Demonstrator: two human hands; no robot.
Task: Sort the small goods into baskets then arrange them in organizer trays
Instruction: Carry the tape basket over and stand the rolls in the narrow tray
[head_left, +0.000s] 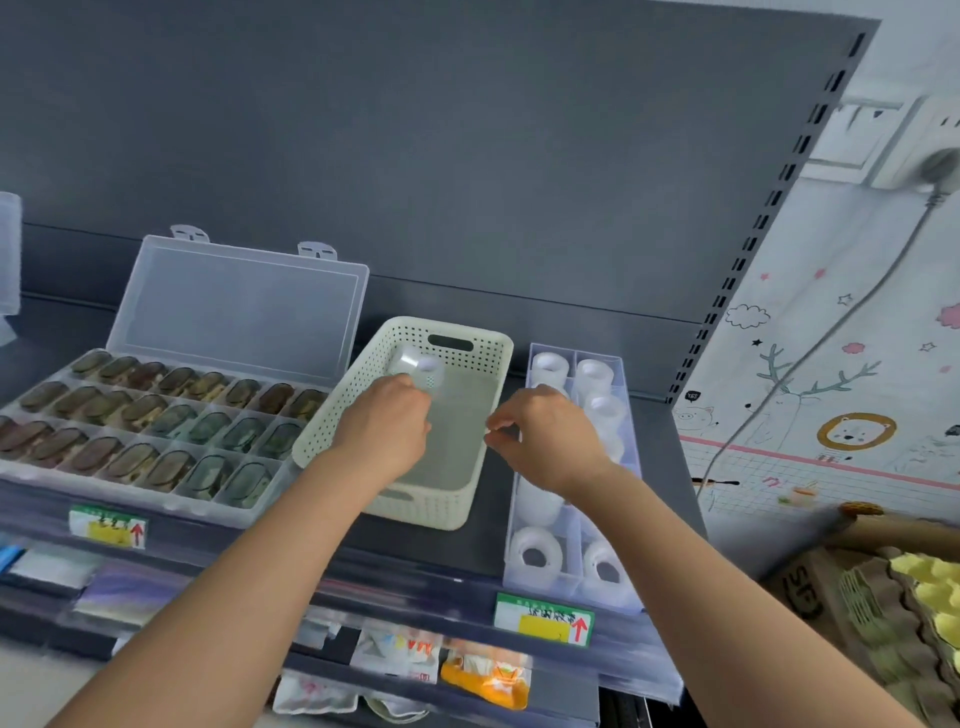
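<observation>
- Your left hand (387, 423) is down inside the cream basket (332, 421), fingers curled onto a clear tape roll (415, 365) at the far end. The roll is slick and the hold looks to be by the fingertips only, so it could slip as you lift it over the rim.
- If it drops, it may roll; on the shelf (488, 525) between basket and tray nothing would stop it short of the front edge.
- Your right hand (550, 441) hangs just beside the basket's right rim, over the organizer tray (514, 499). Its fingers are curled, thumb and forefinger tips close together — whether they pinch anything I cannot tell, the spot is blurred. If it is a loose tape end, it could stick to your skin or the basket.
- That wrist sits low over the stored rolls (535, 553). A careless sweep could knock one askew or tip it out of its compartment.
- The tray looks nearly full where it can be seen, and your arm hides the middle. Forcing the roll into a taken slot would jam it against its neighbour.
- The basket is light and angled on the shelf — pulling up against its wall could drag it toward the open clip box (130, 496) on the left.
</observation>
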